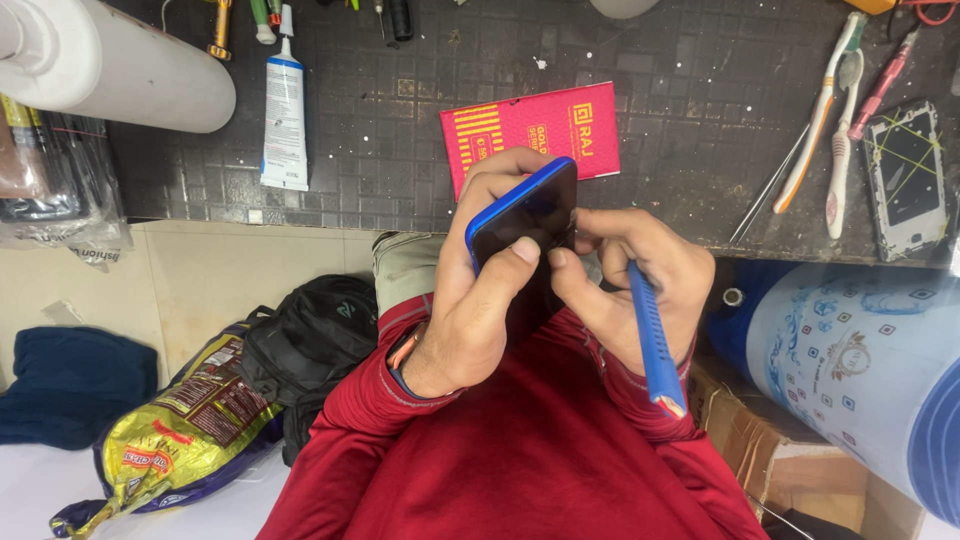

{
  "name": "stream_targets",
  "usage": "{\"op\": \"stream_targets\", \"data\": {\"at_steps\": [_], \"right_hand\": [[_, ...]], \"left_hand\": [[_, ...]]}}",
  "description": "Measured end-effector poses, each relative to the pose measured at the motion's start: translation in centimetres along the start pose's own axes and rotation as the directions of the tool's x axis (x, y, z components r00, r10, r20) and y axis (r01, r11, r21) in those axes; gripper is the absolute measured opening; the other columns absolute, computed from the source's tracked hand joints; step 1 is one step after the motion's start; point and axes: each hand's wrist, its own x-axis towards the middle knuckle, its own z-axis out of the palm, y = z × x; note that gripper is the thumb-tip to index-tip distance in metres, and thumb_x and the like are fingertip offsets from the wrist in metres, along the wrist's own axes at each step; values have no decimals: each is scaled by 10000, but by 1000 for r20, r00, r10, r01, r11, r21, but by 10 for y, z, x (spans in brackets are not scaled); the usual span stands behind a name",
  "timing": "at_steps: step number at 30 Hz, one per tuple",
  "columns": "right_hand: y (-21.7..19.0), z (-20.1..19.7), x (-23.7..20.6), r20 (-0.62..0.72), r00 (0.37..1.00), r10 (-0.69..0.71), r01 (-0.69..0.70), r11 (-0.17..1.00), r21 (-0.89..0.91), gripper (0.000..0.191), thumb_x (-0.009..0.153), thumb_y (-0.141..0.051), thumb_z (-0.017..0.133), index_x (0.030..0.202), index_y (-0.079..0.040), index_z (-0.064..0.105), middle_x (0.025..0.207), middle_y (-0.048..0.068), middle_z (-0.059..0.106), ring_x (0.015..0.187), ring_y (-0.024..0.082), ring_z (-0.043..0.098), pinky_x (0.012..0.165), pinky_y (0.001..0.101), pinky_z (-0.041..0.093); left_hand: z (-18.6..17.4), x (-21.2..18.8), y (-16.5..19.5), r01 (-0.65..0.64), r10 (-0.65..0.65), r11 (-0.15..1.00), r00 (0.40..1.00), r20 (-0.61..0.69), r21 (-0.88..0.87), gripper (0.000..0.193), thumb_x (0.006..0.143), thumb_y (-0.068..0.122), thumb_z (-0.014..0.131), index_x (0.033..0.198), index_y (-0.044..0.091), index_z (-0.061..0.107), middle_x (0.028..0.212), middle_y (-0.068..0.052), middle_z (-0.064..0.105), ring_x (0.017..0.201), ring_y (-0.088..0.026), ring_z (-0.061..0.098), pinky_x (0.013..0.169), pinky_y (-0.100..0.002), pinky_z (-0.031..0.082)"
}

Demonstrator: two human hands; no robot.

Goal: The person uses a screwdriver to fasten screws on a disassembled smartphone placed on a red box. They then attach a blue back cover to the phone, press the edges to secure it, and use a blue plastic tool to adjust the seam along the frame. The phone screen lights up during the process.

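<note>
I log: left hand point(470, 310) fingers clamped round blue-edged black smartphone point(527, 215), thumb steadying its glass | phone just below pink card packet point(530, 130) on dark surface point(680, 120) | right hand point(625, 285) fingers closed on blue ridged tool point(655, 340), fingertips at the phone's edge.

The left hand point(478, 300) grips a blue-edged phone point(525, 215) by its sides, thumb lying on the dark glass. The right hand point(630, 285) touches the phone's right edge and holds a blue ridged tool point(652, 335) slanting downward. Behind them, near the front edge of the dark counter point(380, 150), lies a red card packet point(530, 130).
</note>
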Motion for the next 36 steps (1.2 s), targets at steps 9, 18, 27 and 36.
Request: {"op": "stream_targets", "data": {"at_steps": [9, 18, 27, 36], "right_hand": [[6, 3, -1, -14, 1000, -22, 23, 998, 65, 252, 904, 52, 808, 1128, 19, 697, 621, -71, 352, 588, -11, 365, 669, 159, 467], [8, 6, 0, -31, 998, 46, -44, 997, 56, 196, 897, 61, 790, 1067, 26, 700, 640, -85, 347, 565, -21, 352, 637, 155, 470], [12, 3, 0, -9, 1000, -27, 27, 997, 76, 201, 908, 75, 773, 1088, 38, 692, 663, -87, 351, 589, -17, 370, 656, 162, 451], [-7, 12, -11, -222, 974, -34, 10, 994, -108, 221, 976, 65, 762, 1182, 1, 716, 672, -37, 469, 574, 7, 395, 551, 187, 365]], "left_hand": [[0, -1, -5, -88, 88, 987, 996, 7, 134, 247, 1083, 93, 502, 1299, -28, 511, 1421, -105, 440, 1227, -177, 520, 1102, -336, 449], [-1, 0, -5, -61, 65, 988, 998, -20, 143, 254, 1069, 108, 504, 1284, -26, 503, 1446, -113, 431, 1203, -170, 508, 1111, -334, 462], [0, -4, -5, -124, 125, 972, 992, 7, 201, 263, 1091, 148, 514, 1295, -18, 505, 1446, -109, 445, 1235, -163, 491, 1103, -314, 417], [3, -4, -8, -162, 174, 952, 985, -22, 258, 305, 1080, 136, 514, 1342, -17, 476, 1429, -121, 412, 1204, -162, 506, 1070, -310, 450]]}}
